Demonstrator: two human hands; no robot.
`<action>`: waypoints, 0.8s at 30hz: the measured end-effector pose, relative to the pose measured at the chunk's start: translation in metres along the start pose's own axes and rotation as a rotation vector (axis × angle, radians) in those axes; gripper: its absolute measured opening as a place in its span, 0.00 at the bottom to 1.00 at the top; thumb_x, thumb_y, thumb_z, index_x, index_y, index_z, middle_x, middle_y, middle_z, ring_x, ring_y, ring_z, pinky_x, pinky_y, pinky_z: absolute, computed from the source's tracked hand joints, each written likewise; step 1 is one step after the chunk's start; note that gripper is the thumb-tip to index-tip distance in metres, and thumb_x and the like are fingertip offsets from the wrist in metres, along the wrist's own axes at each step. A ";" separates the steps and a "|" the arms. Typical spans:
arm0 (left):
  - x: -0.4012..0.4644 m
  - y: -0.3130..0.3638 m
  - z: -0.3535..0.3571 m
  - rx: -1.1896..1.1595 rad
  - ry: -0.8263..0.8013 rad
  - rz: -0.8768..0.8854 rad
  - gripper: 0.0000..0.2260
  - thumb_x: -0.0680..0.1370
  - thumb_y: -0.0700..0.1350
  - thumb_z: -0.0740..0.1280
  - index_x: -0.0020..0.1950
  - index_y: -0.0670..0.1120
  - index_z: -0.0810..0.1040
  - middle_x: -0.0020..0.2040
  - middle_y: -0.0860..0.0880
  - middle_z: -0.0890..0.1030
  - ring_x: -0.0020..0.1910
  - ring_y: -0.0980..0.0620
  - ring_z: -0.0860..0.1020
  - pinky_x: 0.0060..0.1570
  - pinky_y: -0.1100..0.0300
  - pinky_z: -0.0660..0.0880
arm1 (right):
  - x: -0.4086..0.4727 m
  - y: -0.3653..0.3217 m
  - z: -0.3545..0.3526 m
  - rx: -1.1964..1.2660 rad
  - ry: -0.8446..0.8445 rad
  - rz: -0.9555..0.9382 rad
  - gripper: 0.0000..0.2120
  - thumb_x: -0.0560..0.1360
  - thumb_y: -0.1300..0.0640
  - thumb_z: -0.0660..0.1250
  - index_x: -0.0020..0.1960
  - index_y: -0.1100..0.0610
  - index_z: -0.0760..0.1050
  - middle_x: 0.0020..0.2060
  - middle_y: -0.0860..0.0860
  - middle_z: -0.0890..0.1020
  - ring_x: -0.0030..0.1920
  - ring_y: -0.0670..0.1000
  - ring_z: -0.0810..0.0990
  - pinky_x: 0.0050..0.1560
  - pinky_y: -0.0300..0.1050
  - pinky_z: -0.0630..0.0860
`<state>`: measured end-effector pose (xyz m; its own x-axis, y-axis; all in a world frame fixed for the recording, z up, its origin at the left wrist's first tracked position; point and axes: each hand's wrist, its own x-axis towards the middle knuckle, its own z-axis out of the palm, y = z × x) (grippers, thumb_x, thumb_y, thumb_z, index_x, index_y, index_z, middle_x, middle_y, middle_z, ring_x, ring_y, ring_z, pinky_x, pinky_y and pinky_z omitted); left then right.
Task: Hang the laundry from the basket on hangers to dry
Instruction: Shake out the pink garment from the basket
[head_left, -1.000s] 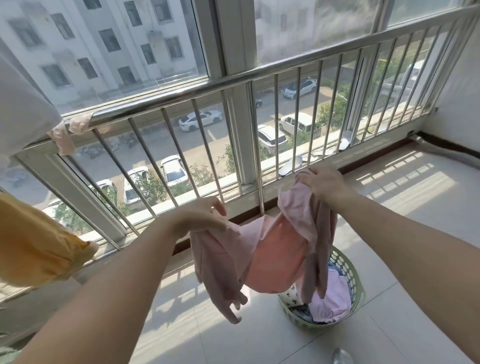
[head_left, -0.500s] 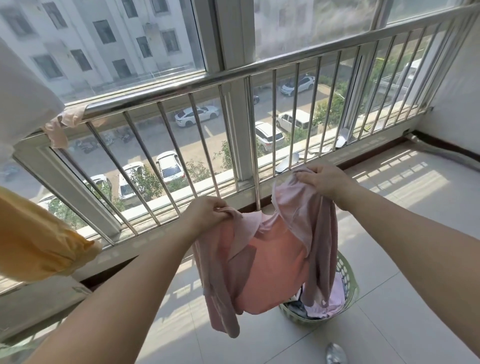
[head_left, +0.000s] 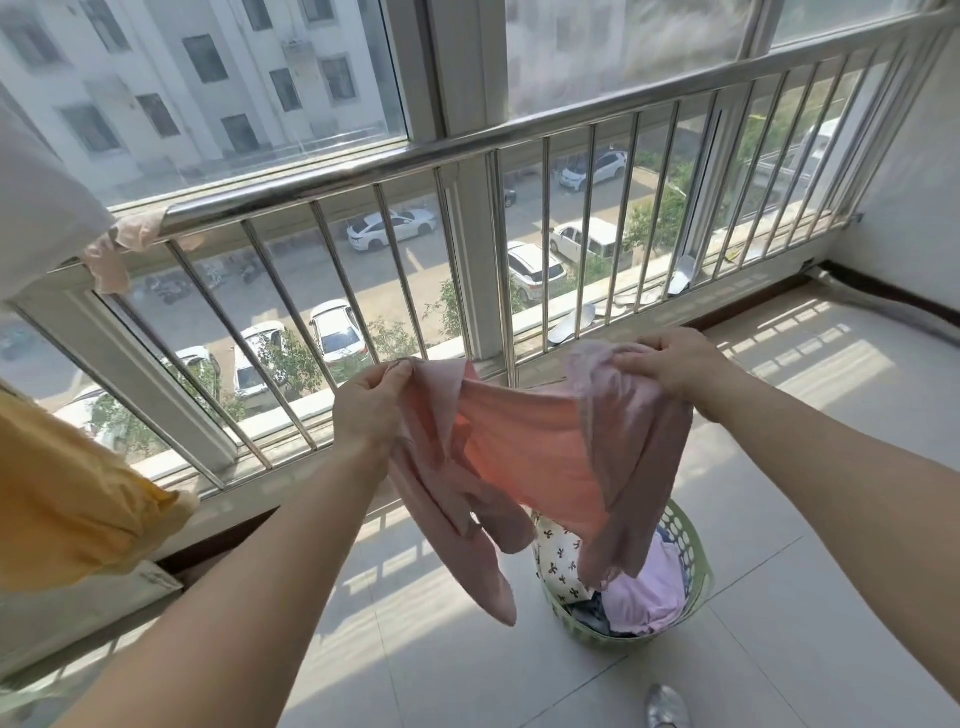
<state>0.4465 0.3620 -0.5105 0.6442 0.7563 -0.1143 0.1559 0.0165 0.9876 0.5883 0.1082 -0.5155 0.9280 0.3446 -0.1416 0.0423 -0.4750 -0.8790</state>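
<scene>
Both hands, left hand (head_left: 371, 410) and right hand (head_left: 670, 364), grip a pink garment (head_left: 524, 457) unhung, with the basket (head_left: 696, 582) at five o'clock part full.

garment (head_left: 524, 447) above basket (head_left: 696, 566), railing (head_left: 415, 161) behind

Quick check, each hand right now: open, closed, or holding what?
Left hand: closed, pinching one top edge of the pink garment.
Right hand: closed, gripping the garment's other top edge, bunched under the fingers.
</scene>
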 end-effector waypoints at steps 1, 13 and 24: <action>0.001 0.000 0.000 -0.011 0.010 0.002 0.02 0.75 0.45 0.69 0.45 0.47 0.81 0.39 0.50 0.80 0.45 0.49 0.76 0.52 0.53 0.75 | 0.002 0.001 -0.001 0.134 0.070 -0.011 0.04 0.72 0.57 0.71 0.47 0.54 0.81 0.40 0.51 0.81 0.42 0.49 0.77 0.45 0.42 0.72; -0.002 -0.001 0.010 -0.093 -0.201 -0.097 0.09 0.76 0.39 0.67 0.36 0.46 0.74 0.32 0.47 0.75 0.31 0.52 0.72 0.28 0.62 0.72 | 0.003 -0.002 0.004 0.278 0.008 0.102 0.05 0.76 0.60 0.64 0.42 0.57 0.76 0.35 0.54 0.78 0.34 0.50 0.75 0.31 0.40 0.71; -0.005 0.003 -0.007 0.131 -0.598 -0.085 0.08 0.69 0.33 0.73 0.39 0.42 0.75 0.36 0.47 0.81 0.36 0.51 0.78 0.36 0.62 0.75 | 0.003 -0.007 0.005 0.400 0.000 0.037 0.04 0.73 0.61 0.69 0.48 0.59 0.79 0.35 0.53 0.82 0.31 0.47 0.79 0.30 0.34 0.77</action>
<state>0.4382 0.3632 -0.5064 0.9278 0.2578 -0.2698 0.2912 -0.0481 0.9554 0.5886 0.1162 -0.5123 0.9262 0.3331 -0.1768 -0.1390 -0.1344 -0.9811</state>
